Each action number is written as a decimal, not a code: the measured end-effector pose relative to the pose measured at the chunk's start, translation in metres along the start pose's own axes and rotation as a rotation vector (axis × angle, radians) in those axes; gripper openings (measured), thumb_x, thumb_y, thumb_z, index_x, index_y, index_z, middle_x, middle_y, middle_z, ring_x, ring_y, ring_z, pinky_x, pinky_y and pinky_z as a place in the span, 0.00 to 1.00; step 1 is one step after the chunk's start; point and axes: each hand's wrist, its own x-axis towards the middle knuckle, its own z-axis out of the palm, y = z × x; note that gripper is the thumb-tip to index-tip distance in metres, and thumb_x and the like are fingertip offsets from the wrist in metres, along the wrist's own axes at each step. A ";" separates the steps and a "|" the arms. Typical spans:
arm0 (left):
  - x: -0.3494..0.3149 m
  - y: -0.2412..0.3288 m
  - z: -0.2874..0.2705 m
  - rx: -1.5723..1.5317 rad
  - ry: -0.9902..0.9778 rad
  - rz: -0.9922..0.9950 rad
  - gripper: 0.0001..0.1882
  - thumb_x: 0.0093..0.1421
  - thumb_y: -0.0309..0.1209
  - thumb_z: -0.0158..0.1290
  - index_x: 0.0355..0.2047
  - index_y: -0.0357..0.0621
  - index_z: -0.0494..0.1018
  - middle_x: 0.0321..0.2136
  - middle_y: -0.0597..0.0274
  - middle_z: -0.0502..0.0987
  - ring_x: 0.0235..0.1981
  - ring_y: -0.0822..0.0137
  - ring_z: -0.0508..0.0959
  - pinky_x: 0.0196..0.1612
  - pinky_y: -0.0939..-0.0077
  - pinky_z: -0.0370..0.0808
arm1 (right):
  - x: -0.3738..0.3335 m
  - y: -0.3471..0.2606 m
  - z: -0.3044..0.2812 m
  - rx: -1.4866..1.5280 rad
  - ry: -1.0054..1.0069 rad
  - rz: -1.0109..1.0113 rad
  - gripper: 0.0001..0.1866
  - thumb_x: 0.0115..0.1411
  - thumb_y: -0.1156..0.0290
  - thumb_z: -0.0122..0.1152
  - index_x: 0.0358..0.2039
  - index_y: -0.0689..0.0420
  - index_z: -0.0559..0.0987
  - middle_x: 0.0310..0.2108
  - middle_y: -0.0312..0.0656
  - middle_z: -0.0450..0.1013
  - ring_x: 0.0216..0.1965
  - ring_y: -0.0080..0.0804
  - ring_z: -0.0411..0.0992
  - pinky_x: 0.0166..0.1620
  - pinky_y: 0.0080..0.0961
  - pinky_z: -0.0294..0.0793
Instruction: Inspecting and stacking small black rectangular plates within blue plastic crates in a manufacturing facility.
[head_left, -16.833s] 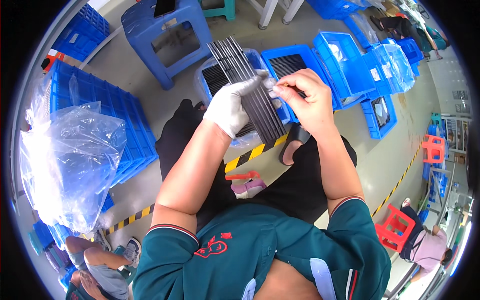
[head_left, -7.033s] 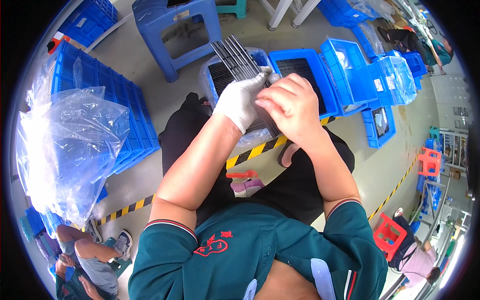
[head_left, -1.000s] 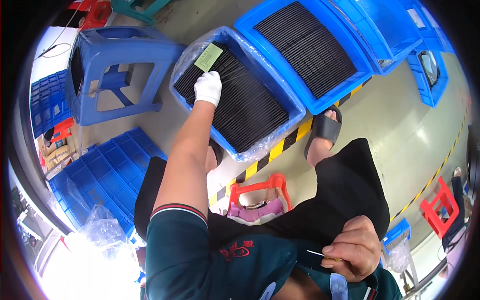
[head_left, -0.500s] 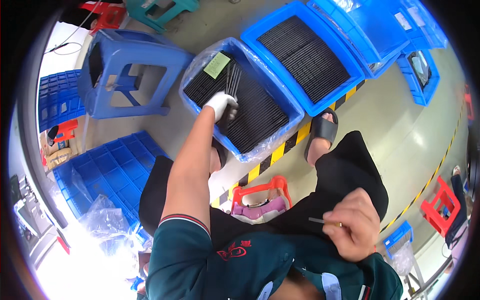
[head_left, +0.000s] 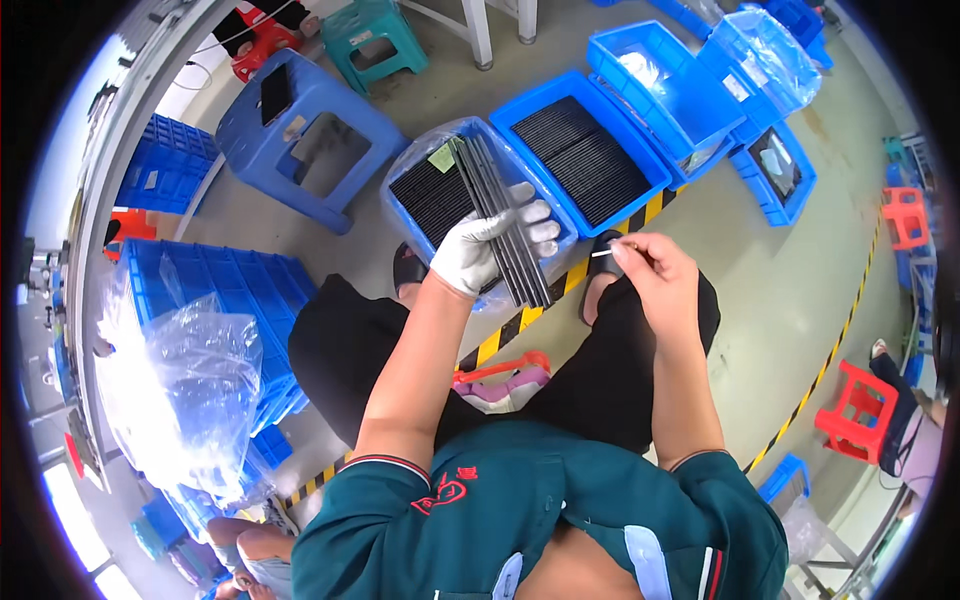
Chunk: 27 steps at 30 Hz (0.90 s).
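My left hand (head_left: pixel 465 258), in a white glove, holds a fanned bundle of long dark strips (head_left: pixel 500 225) across the palm, thumb over them and fingertips beyond. To its right my bare right hand (head_left: pixel 668 285) pinches a small, thin, pale piece (head_left: pixel 601 253); its kind is too small to tell. Under the bundle stands a blue bin (head_left: pixel 550 195) lined with clear plastic. Rows of dark strips (head_left: pixel 425 200) fill it, partly hidden by my left hand, and a green paper slip (head_left: pixel 441 158) lies on them.
A second blue bin (head_left: pixel 655 166) beside it holds more dark strips. More blue bins (head_left: pixel 690 110) stand at the far right. A blue stool (head_left: pixel 240 135) is at the left, near stacked blue crates (head_left: pixel 205 280) and a clear plastic bag (head_left: pixel 205 370). Striped floor tape (head_left: pixel 508 328) runs below the bins.
My left hand has lifted the strips out of the lined bin and toward me, turning palm up. My right hand has moved forward and left, nearer the bundle. The whole view has shifted.
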 end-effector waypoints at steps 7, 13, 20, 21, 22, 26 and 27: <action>-0.066 -0.015 0.061 0.088 0.086 -0.063 0.21 0.59 0.25 0.55 0.53 0.44 0.66 0.44 0.54 0.72 0.47 0.51 0.75 0.51 0.50 0.74 | 0.020 -0.024 0.021 0.203 -0.075 0.004 0.11 0.60 0.67 0.62 0.37 0.63 0.80 0.28 0.35 0.74 0.29 0.19 0.67 0.35 0.18 0.66; -0.101 -0.037 0.091 0.125 0.115 -0.198 0.23 0.59 0.29 0.56 0.54 0.41 0.66 0.43 0.52 0.74 0.46 0.47 0.76 0.50 0.48 0.75 | 0.083 -0.073 0.084 0.261 -0.645 -0.114 0.14 0.63 0.64 0.57 0.42 0.62 0.79 0.45 0.42 0.77 0.49 0.29 0.72 0.52 0.25 0.69; -0.120 -0.030 0.089 0.035 0.139 -0.282 0.22 0.62 0.30 0.52 0.55 0.37 0.64 0.43 0.48 0.73 0.45 0.45 0.76 0.49 0.45 0.74 | 0.089 -0.075 0.148 0.086 -1.529 0.085 0.06 0.57 0.71 0.61 0.33 0.58 0.81 0.47 0.47 0.77 0.50 0.30 0.73 0.55 0.26 0.67; -0.122 -0.029 0.085 0.029 0.148 -0.277 0.22 0.62 0.30 0.52 0.55 0.37 0.64 0.43 0.48 0.73 0.45 0.45 0.76 0.49 0.45 0.74 | 0.087 -0.071 0.152 0.081 -1.568 0.141 0.06 0.57 0.70 0.62 0.33 0.58 0.81 0.46 0.48 0.77 0.49 0.30 0.73 0.55 0.26 0.67; -0.122 -0.028 0.084 0.020 0.145 -0.288 0.22 0.63 0.31 0.51 0.55 0.37 0.64 0.43 0.48 0.73 0.45 0.45 0.76 0.49 0.45 0.73 | 0.087 -0.070 0.154 0.081 -1.570 0.144 0.06 0.57 0.70 0.62 0.33 0.58 0.81 0.46 0.48 0.77 0.49 0.30 0.73 0.55 0.26 0.67; -0.116 -0.026 0.082 0.005 0.189 -0.311 0.21 0.63 0.31 0.50 0.55 0.36 0.63 0.42 0.49 0.73 0.45 0.45 0.75 0.49 0.44 0.73 | 0.093 -0.060 0.160 0.069 -1.544 0.158 0.06 0.58 0.71 0.62 0.34 0.59 0.81 0.46 0.48 0.77 0.48 0.28 0.73 0.54 0.25 0.69; -0.112 -0.024 0.078 0.023 0.188 -0.298 0.21 0.63 0.31 0.51 0.54 0.36 0.64 0.42 0.49 0.73 0.45 0.45 0.75 0.49 0.44 0.73 | 0.097 -0.058 0.159 0.074 -1.511 0.151 0.06 0.58 0.71 0.62 0.34 0.59 0.80 0.47 0.48 0.77 0.48 0.27 0.73 0.53 0.25 0.69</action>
